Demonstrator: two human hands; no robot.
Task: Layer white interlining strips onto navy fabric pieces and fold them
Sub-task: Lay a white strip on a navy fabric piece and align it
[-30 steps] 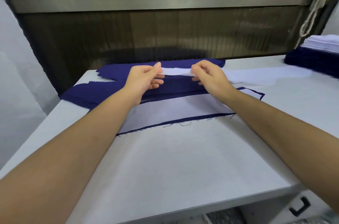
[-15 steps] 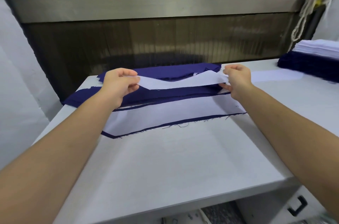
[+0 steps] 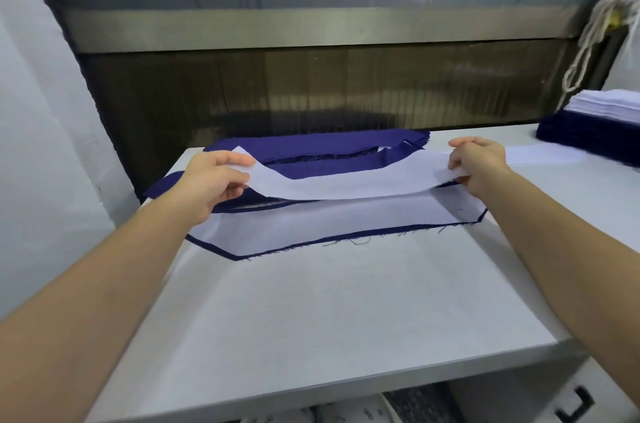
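Note:
A white interlining strip hangs stretched above the table between my two hands. My left hand pinches its left end, and my right hand pinches its right end. Below it lies a navy fabric piece covered by another white strip, only its dark frayed edge showing at the front. Behind, more navy pieces lie in a pile near the back of the table.
The white table ends at a front edge close to me. At the far right stands a stack of white strips on navy pieces. A dark machine opening runs along the back. A drawer handle shows below right.
My hands have moved apart along the white strip, from its middle to its two ends, and lifted it so that it spans the navy piece.

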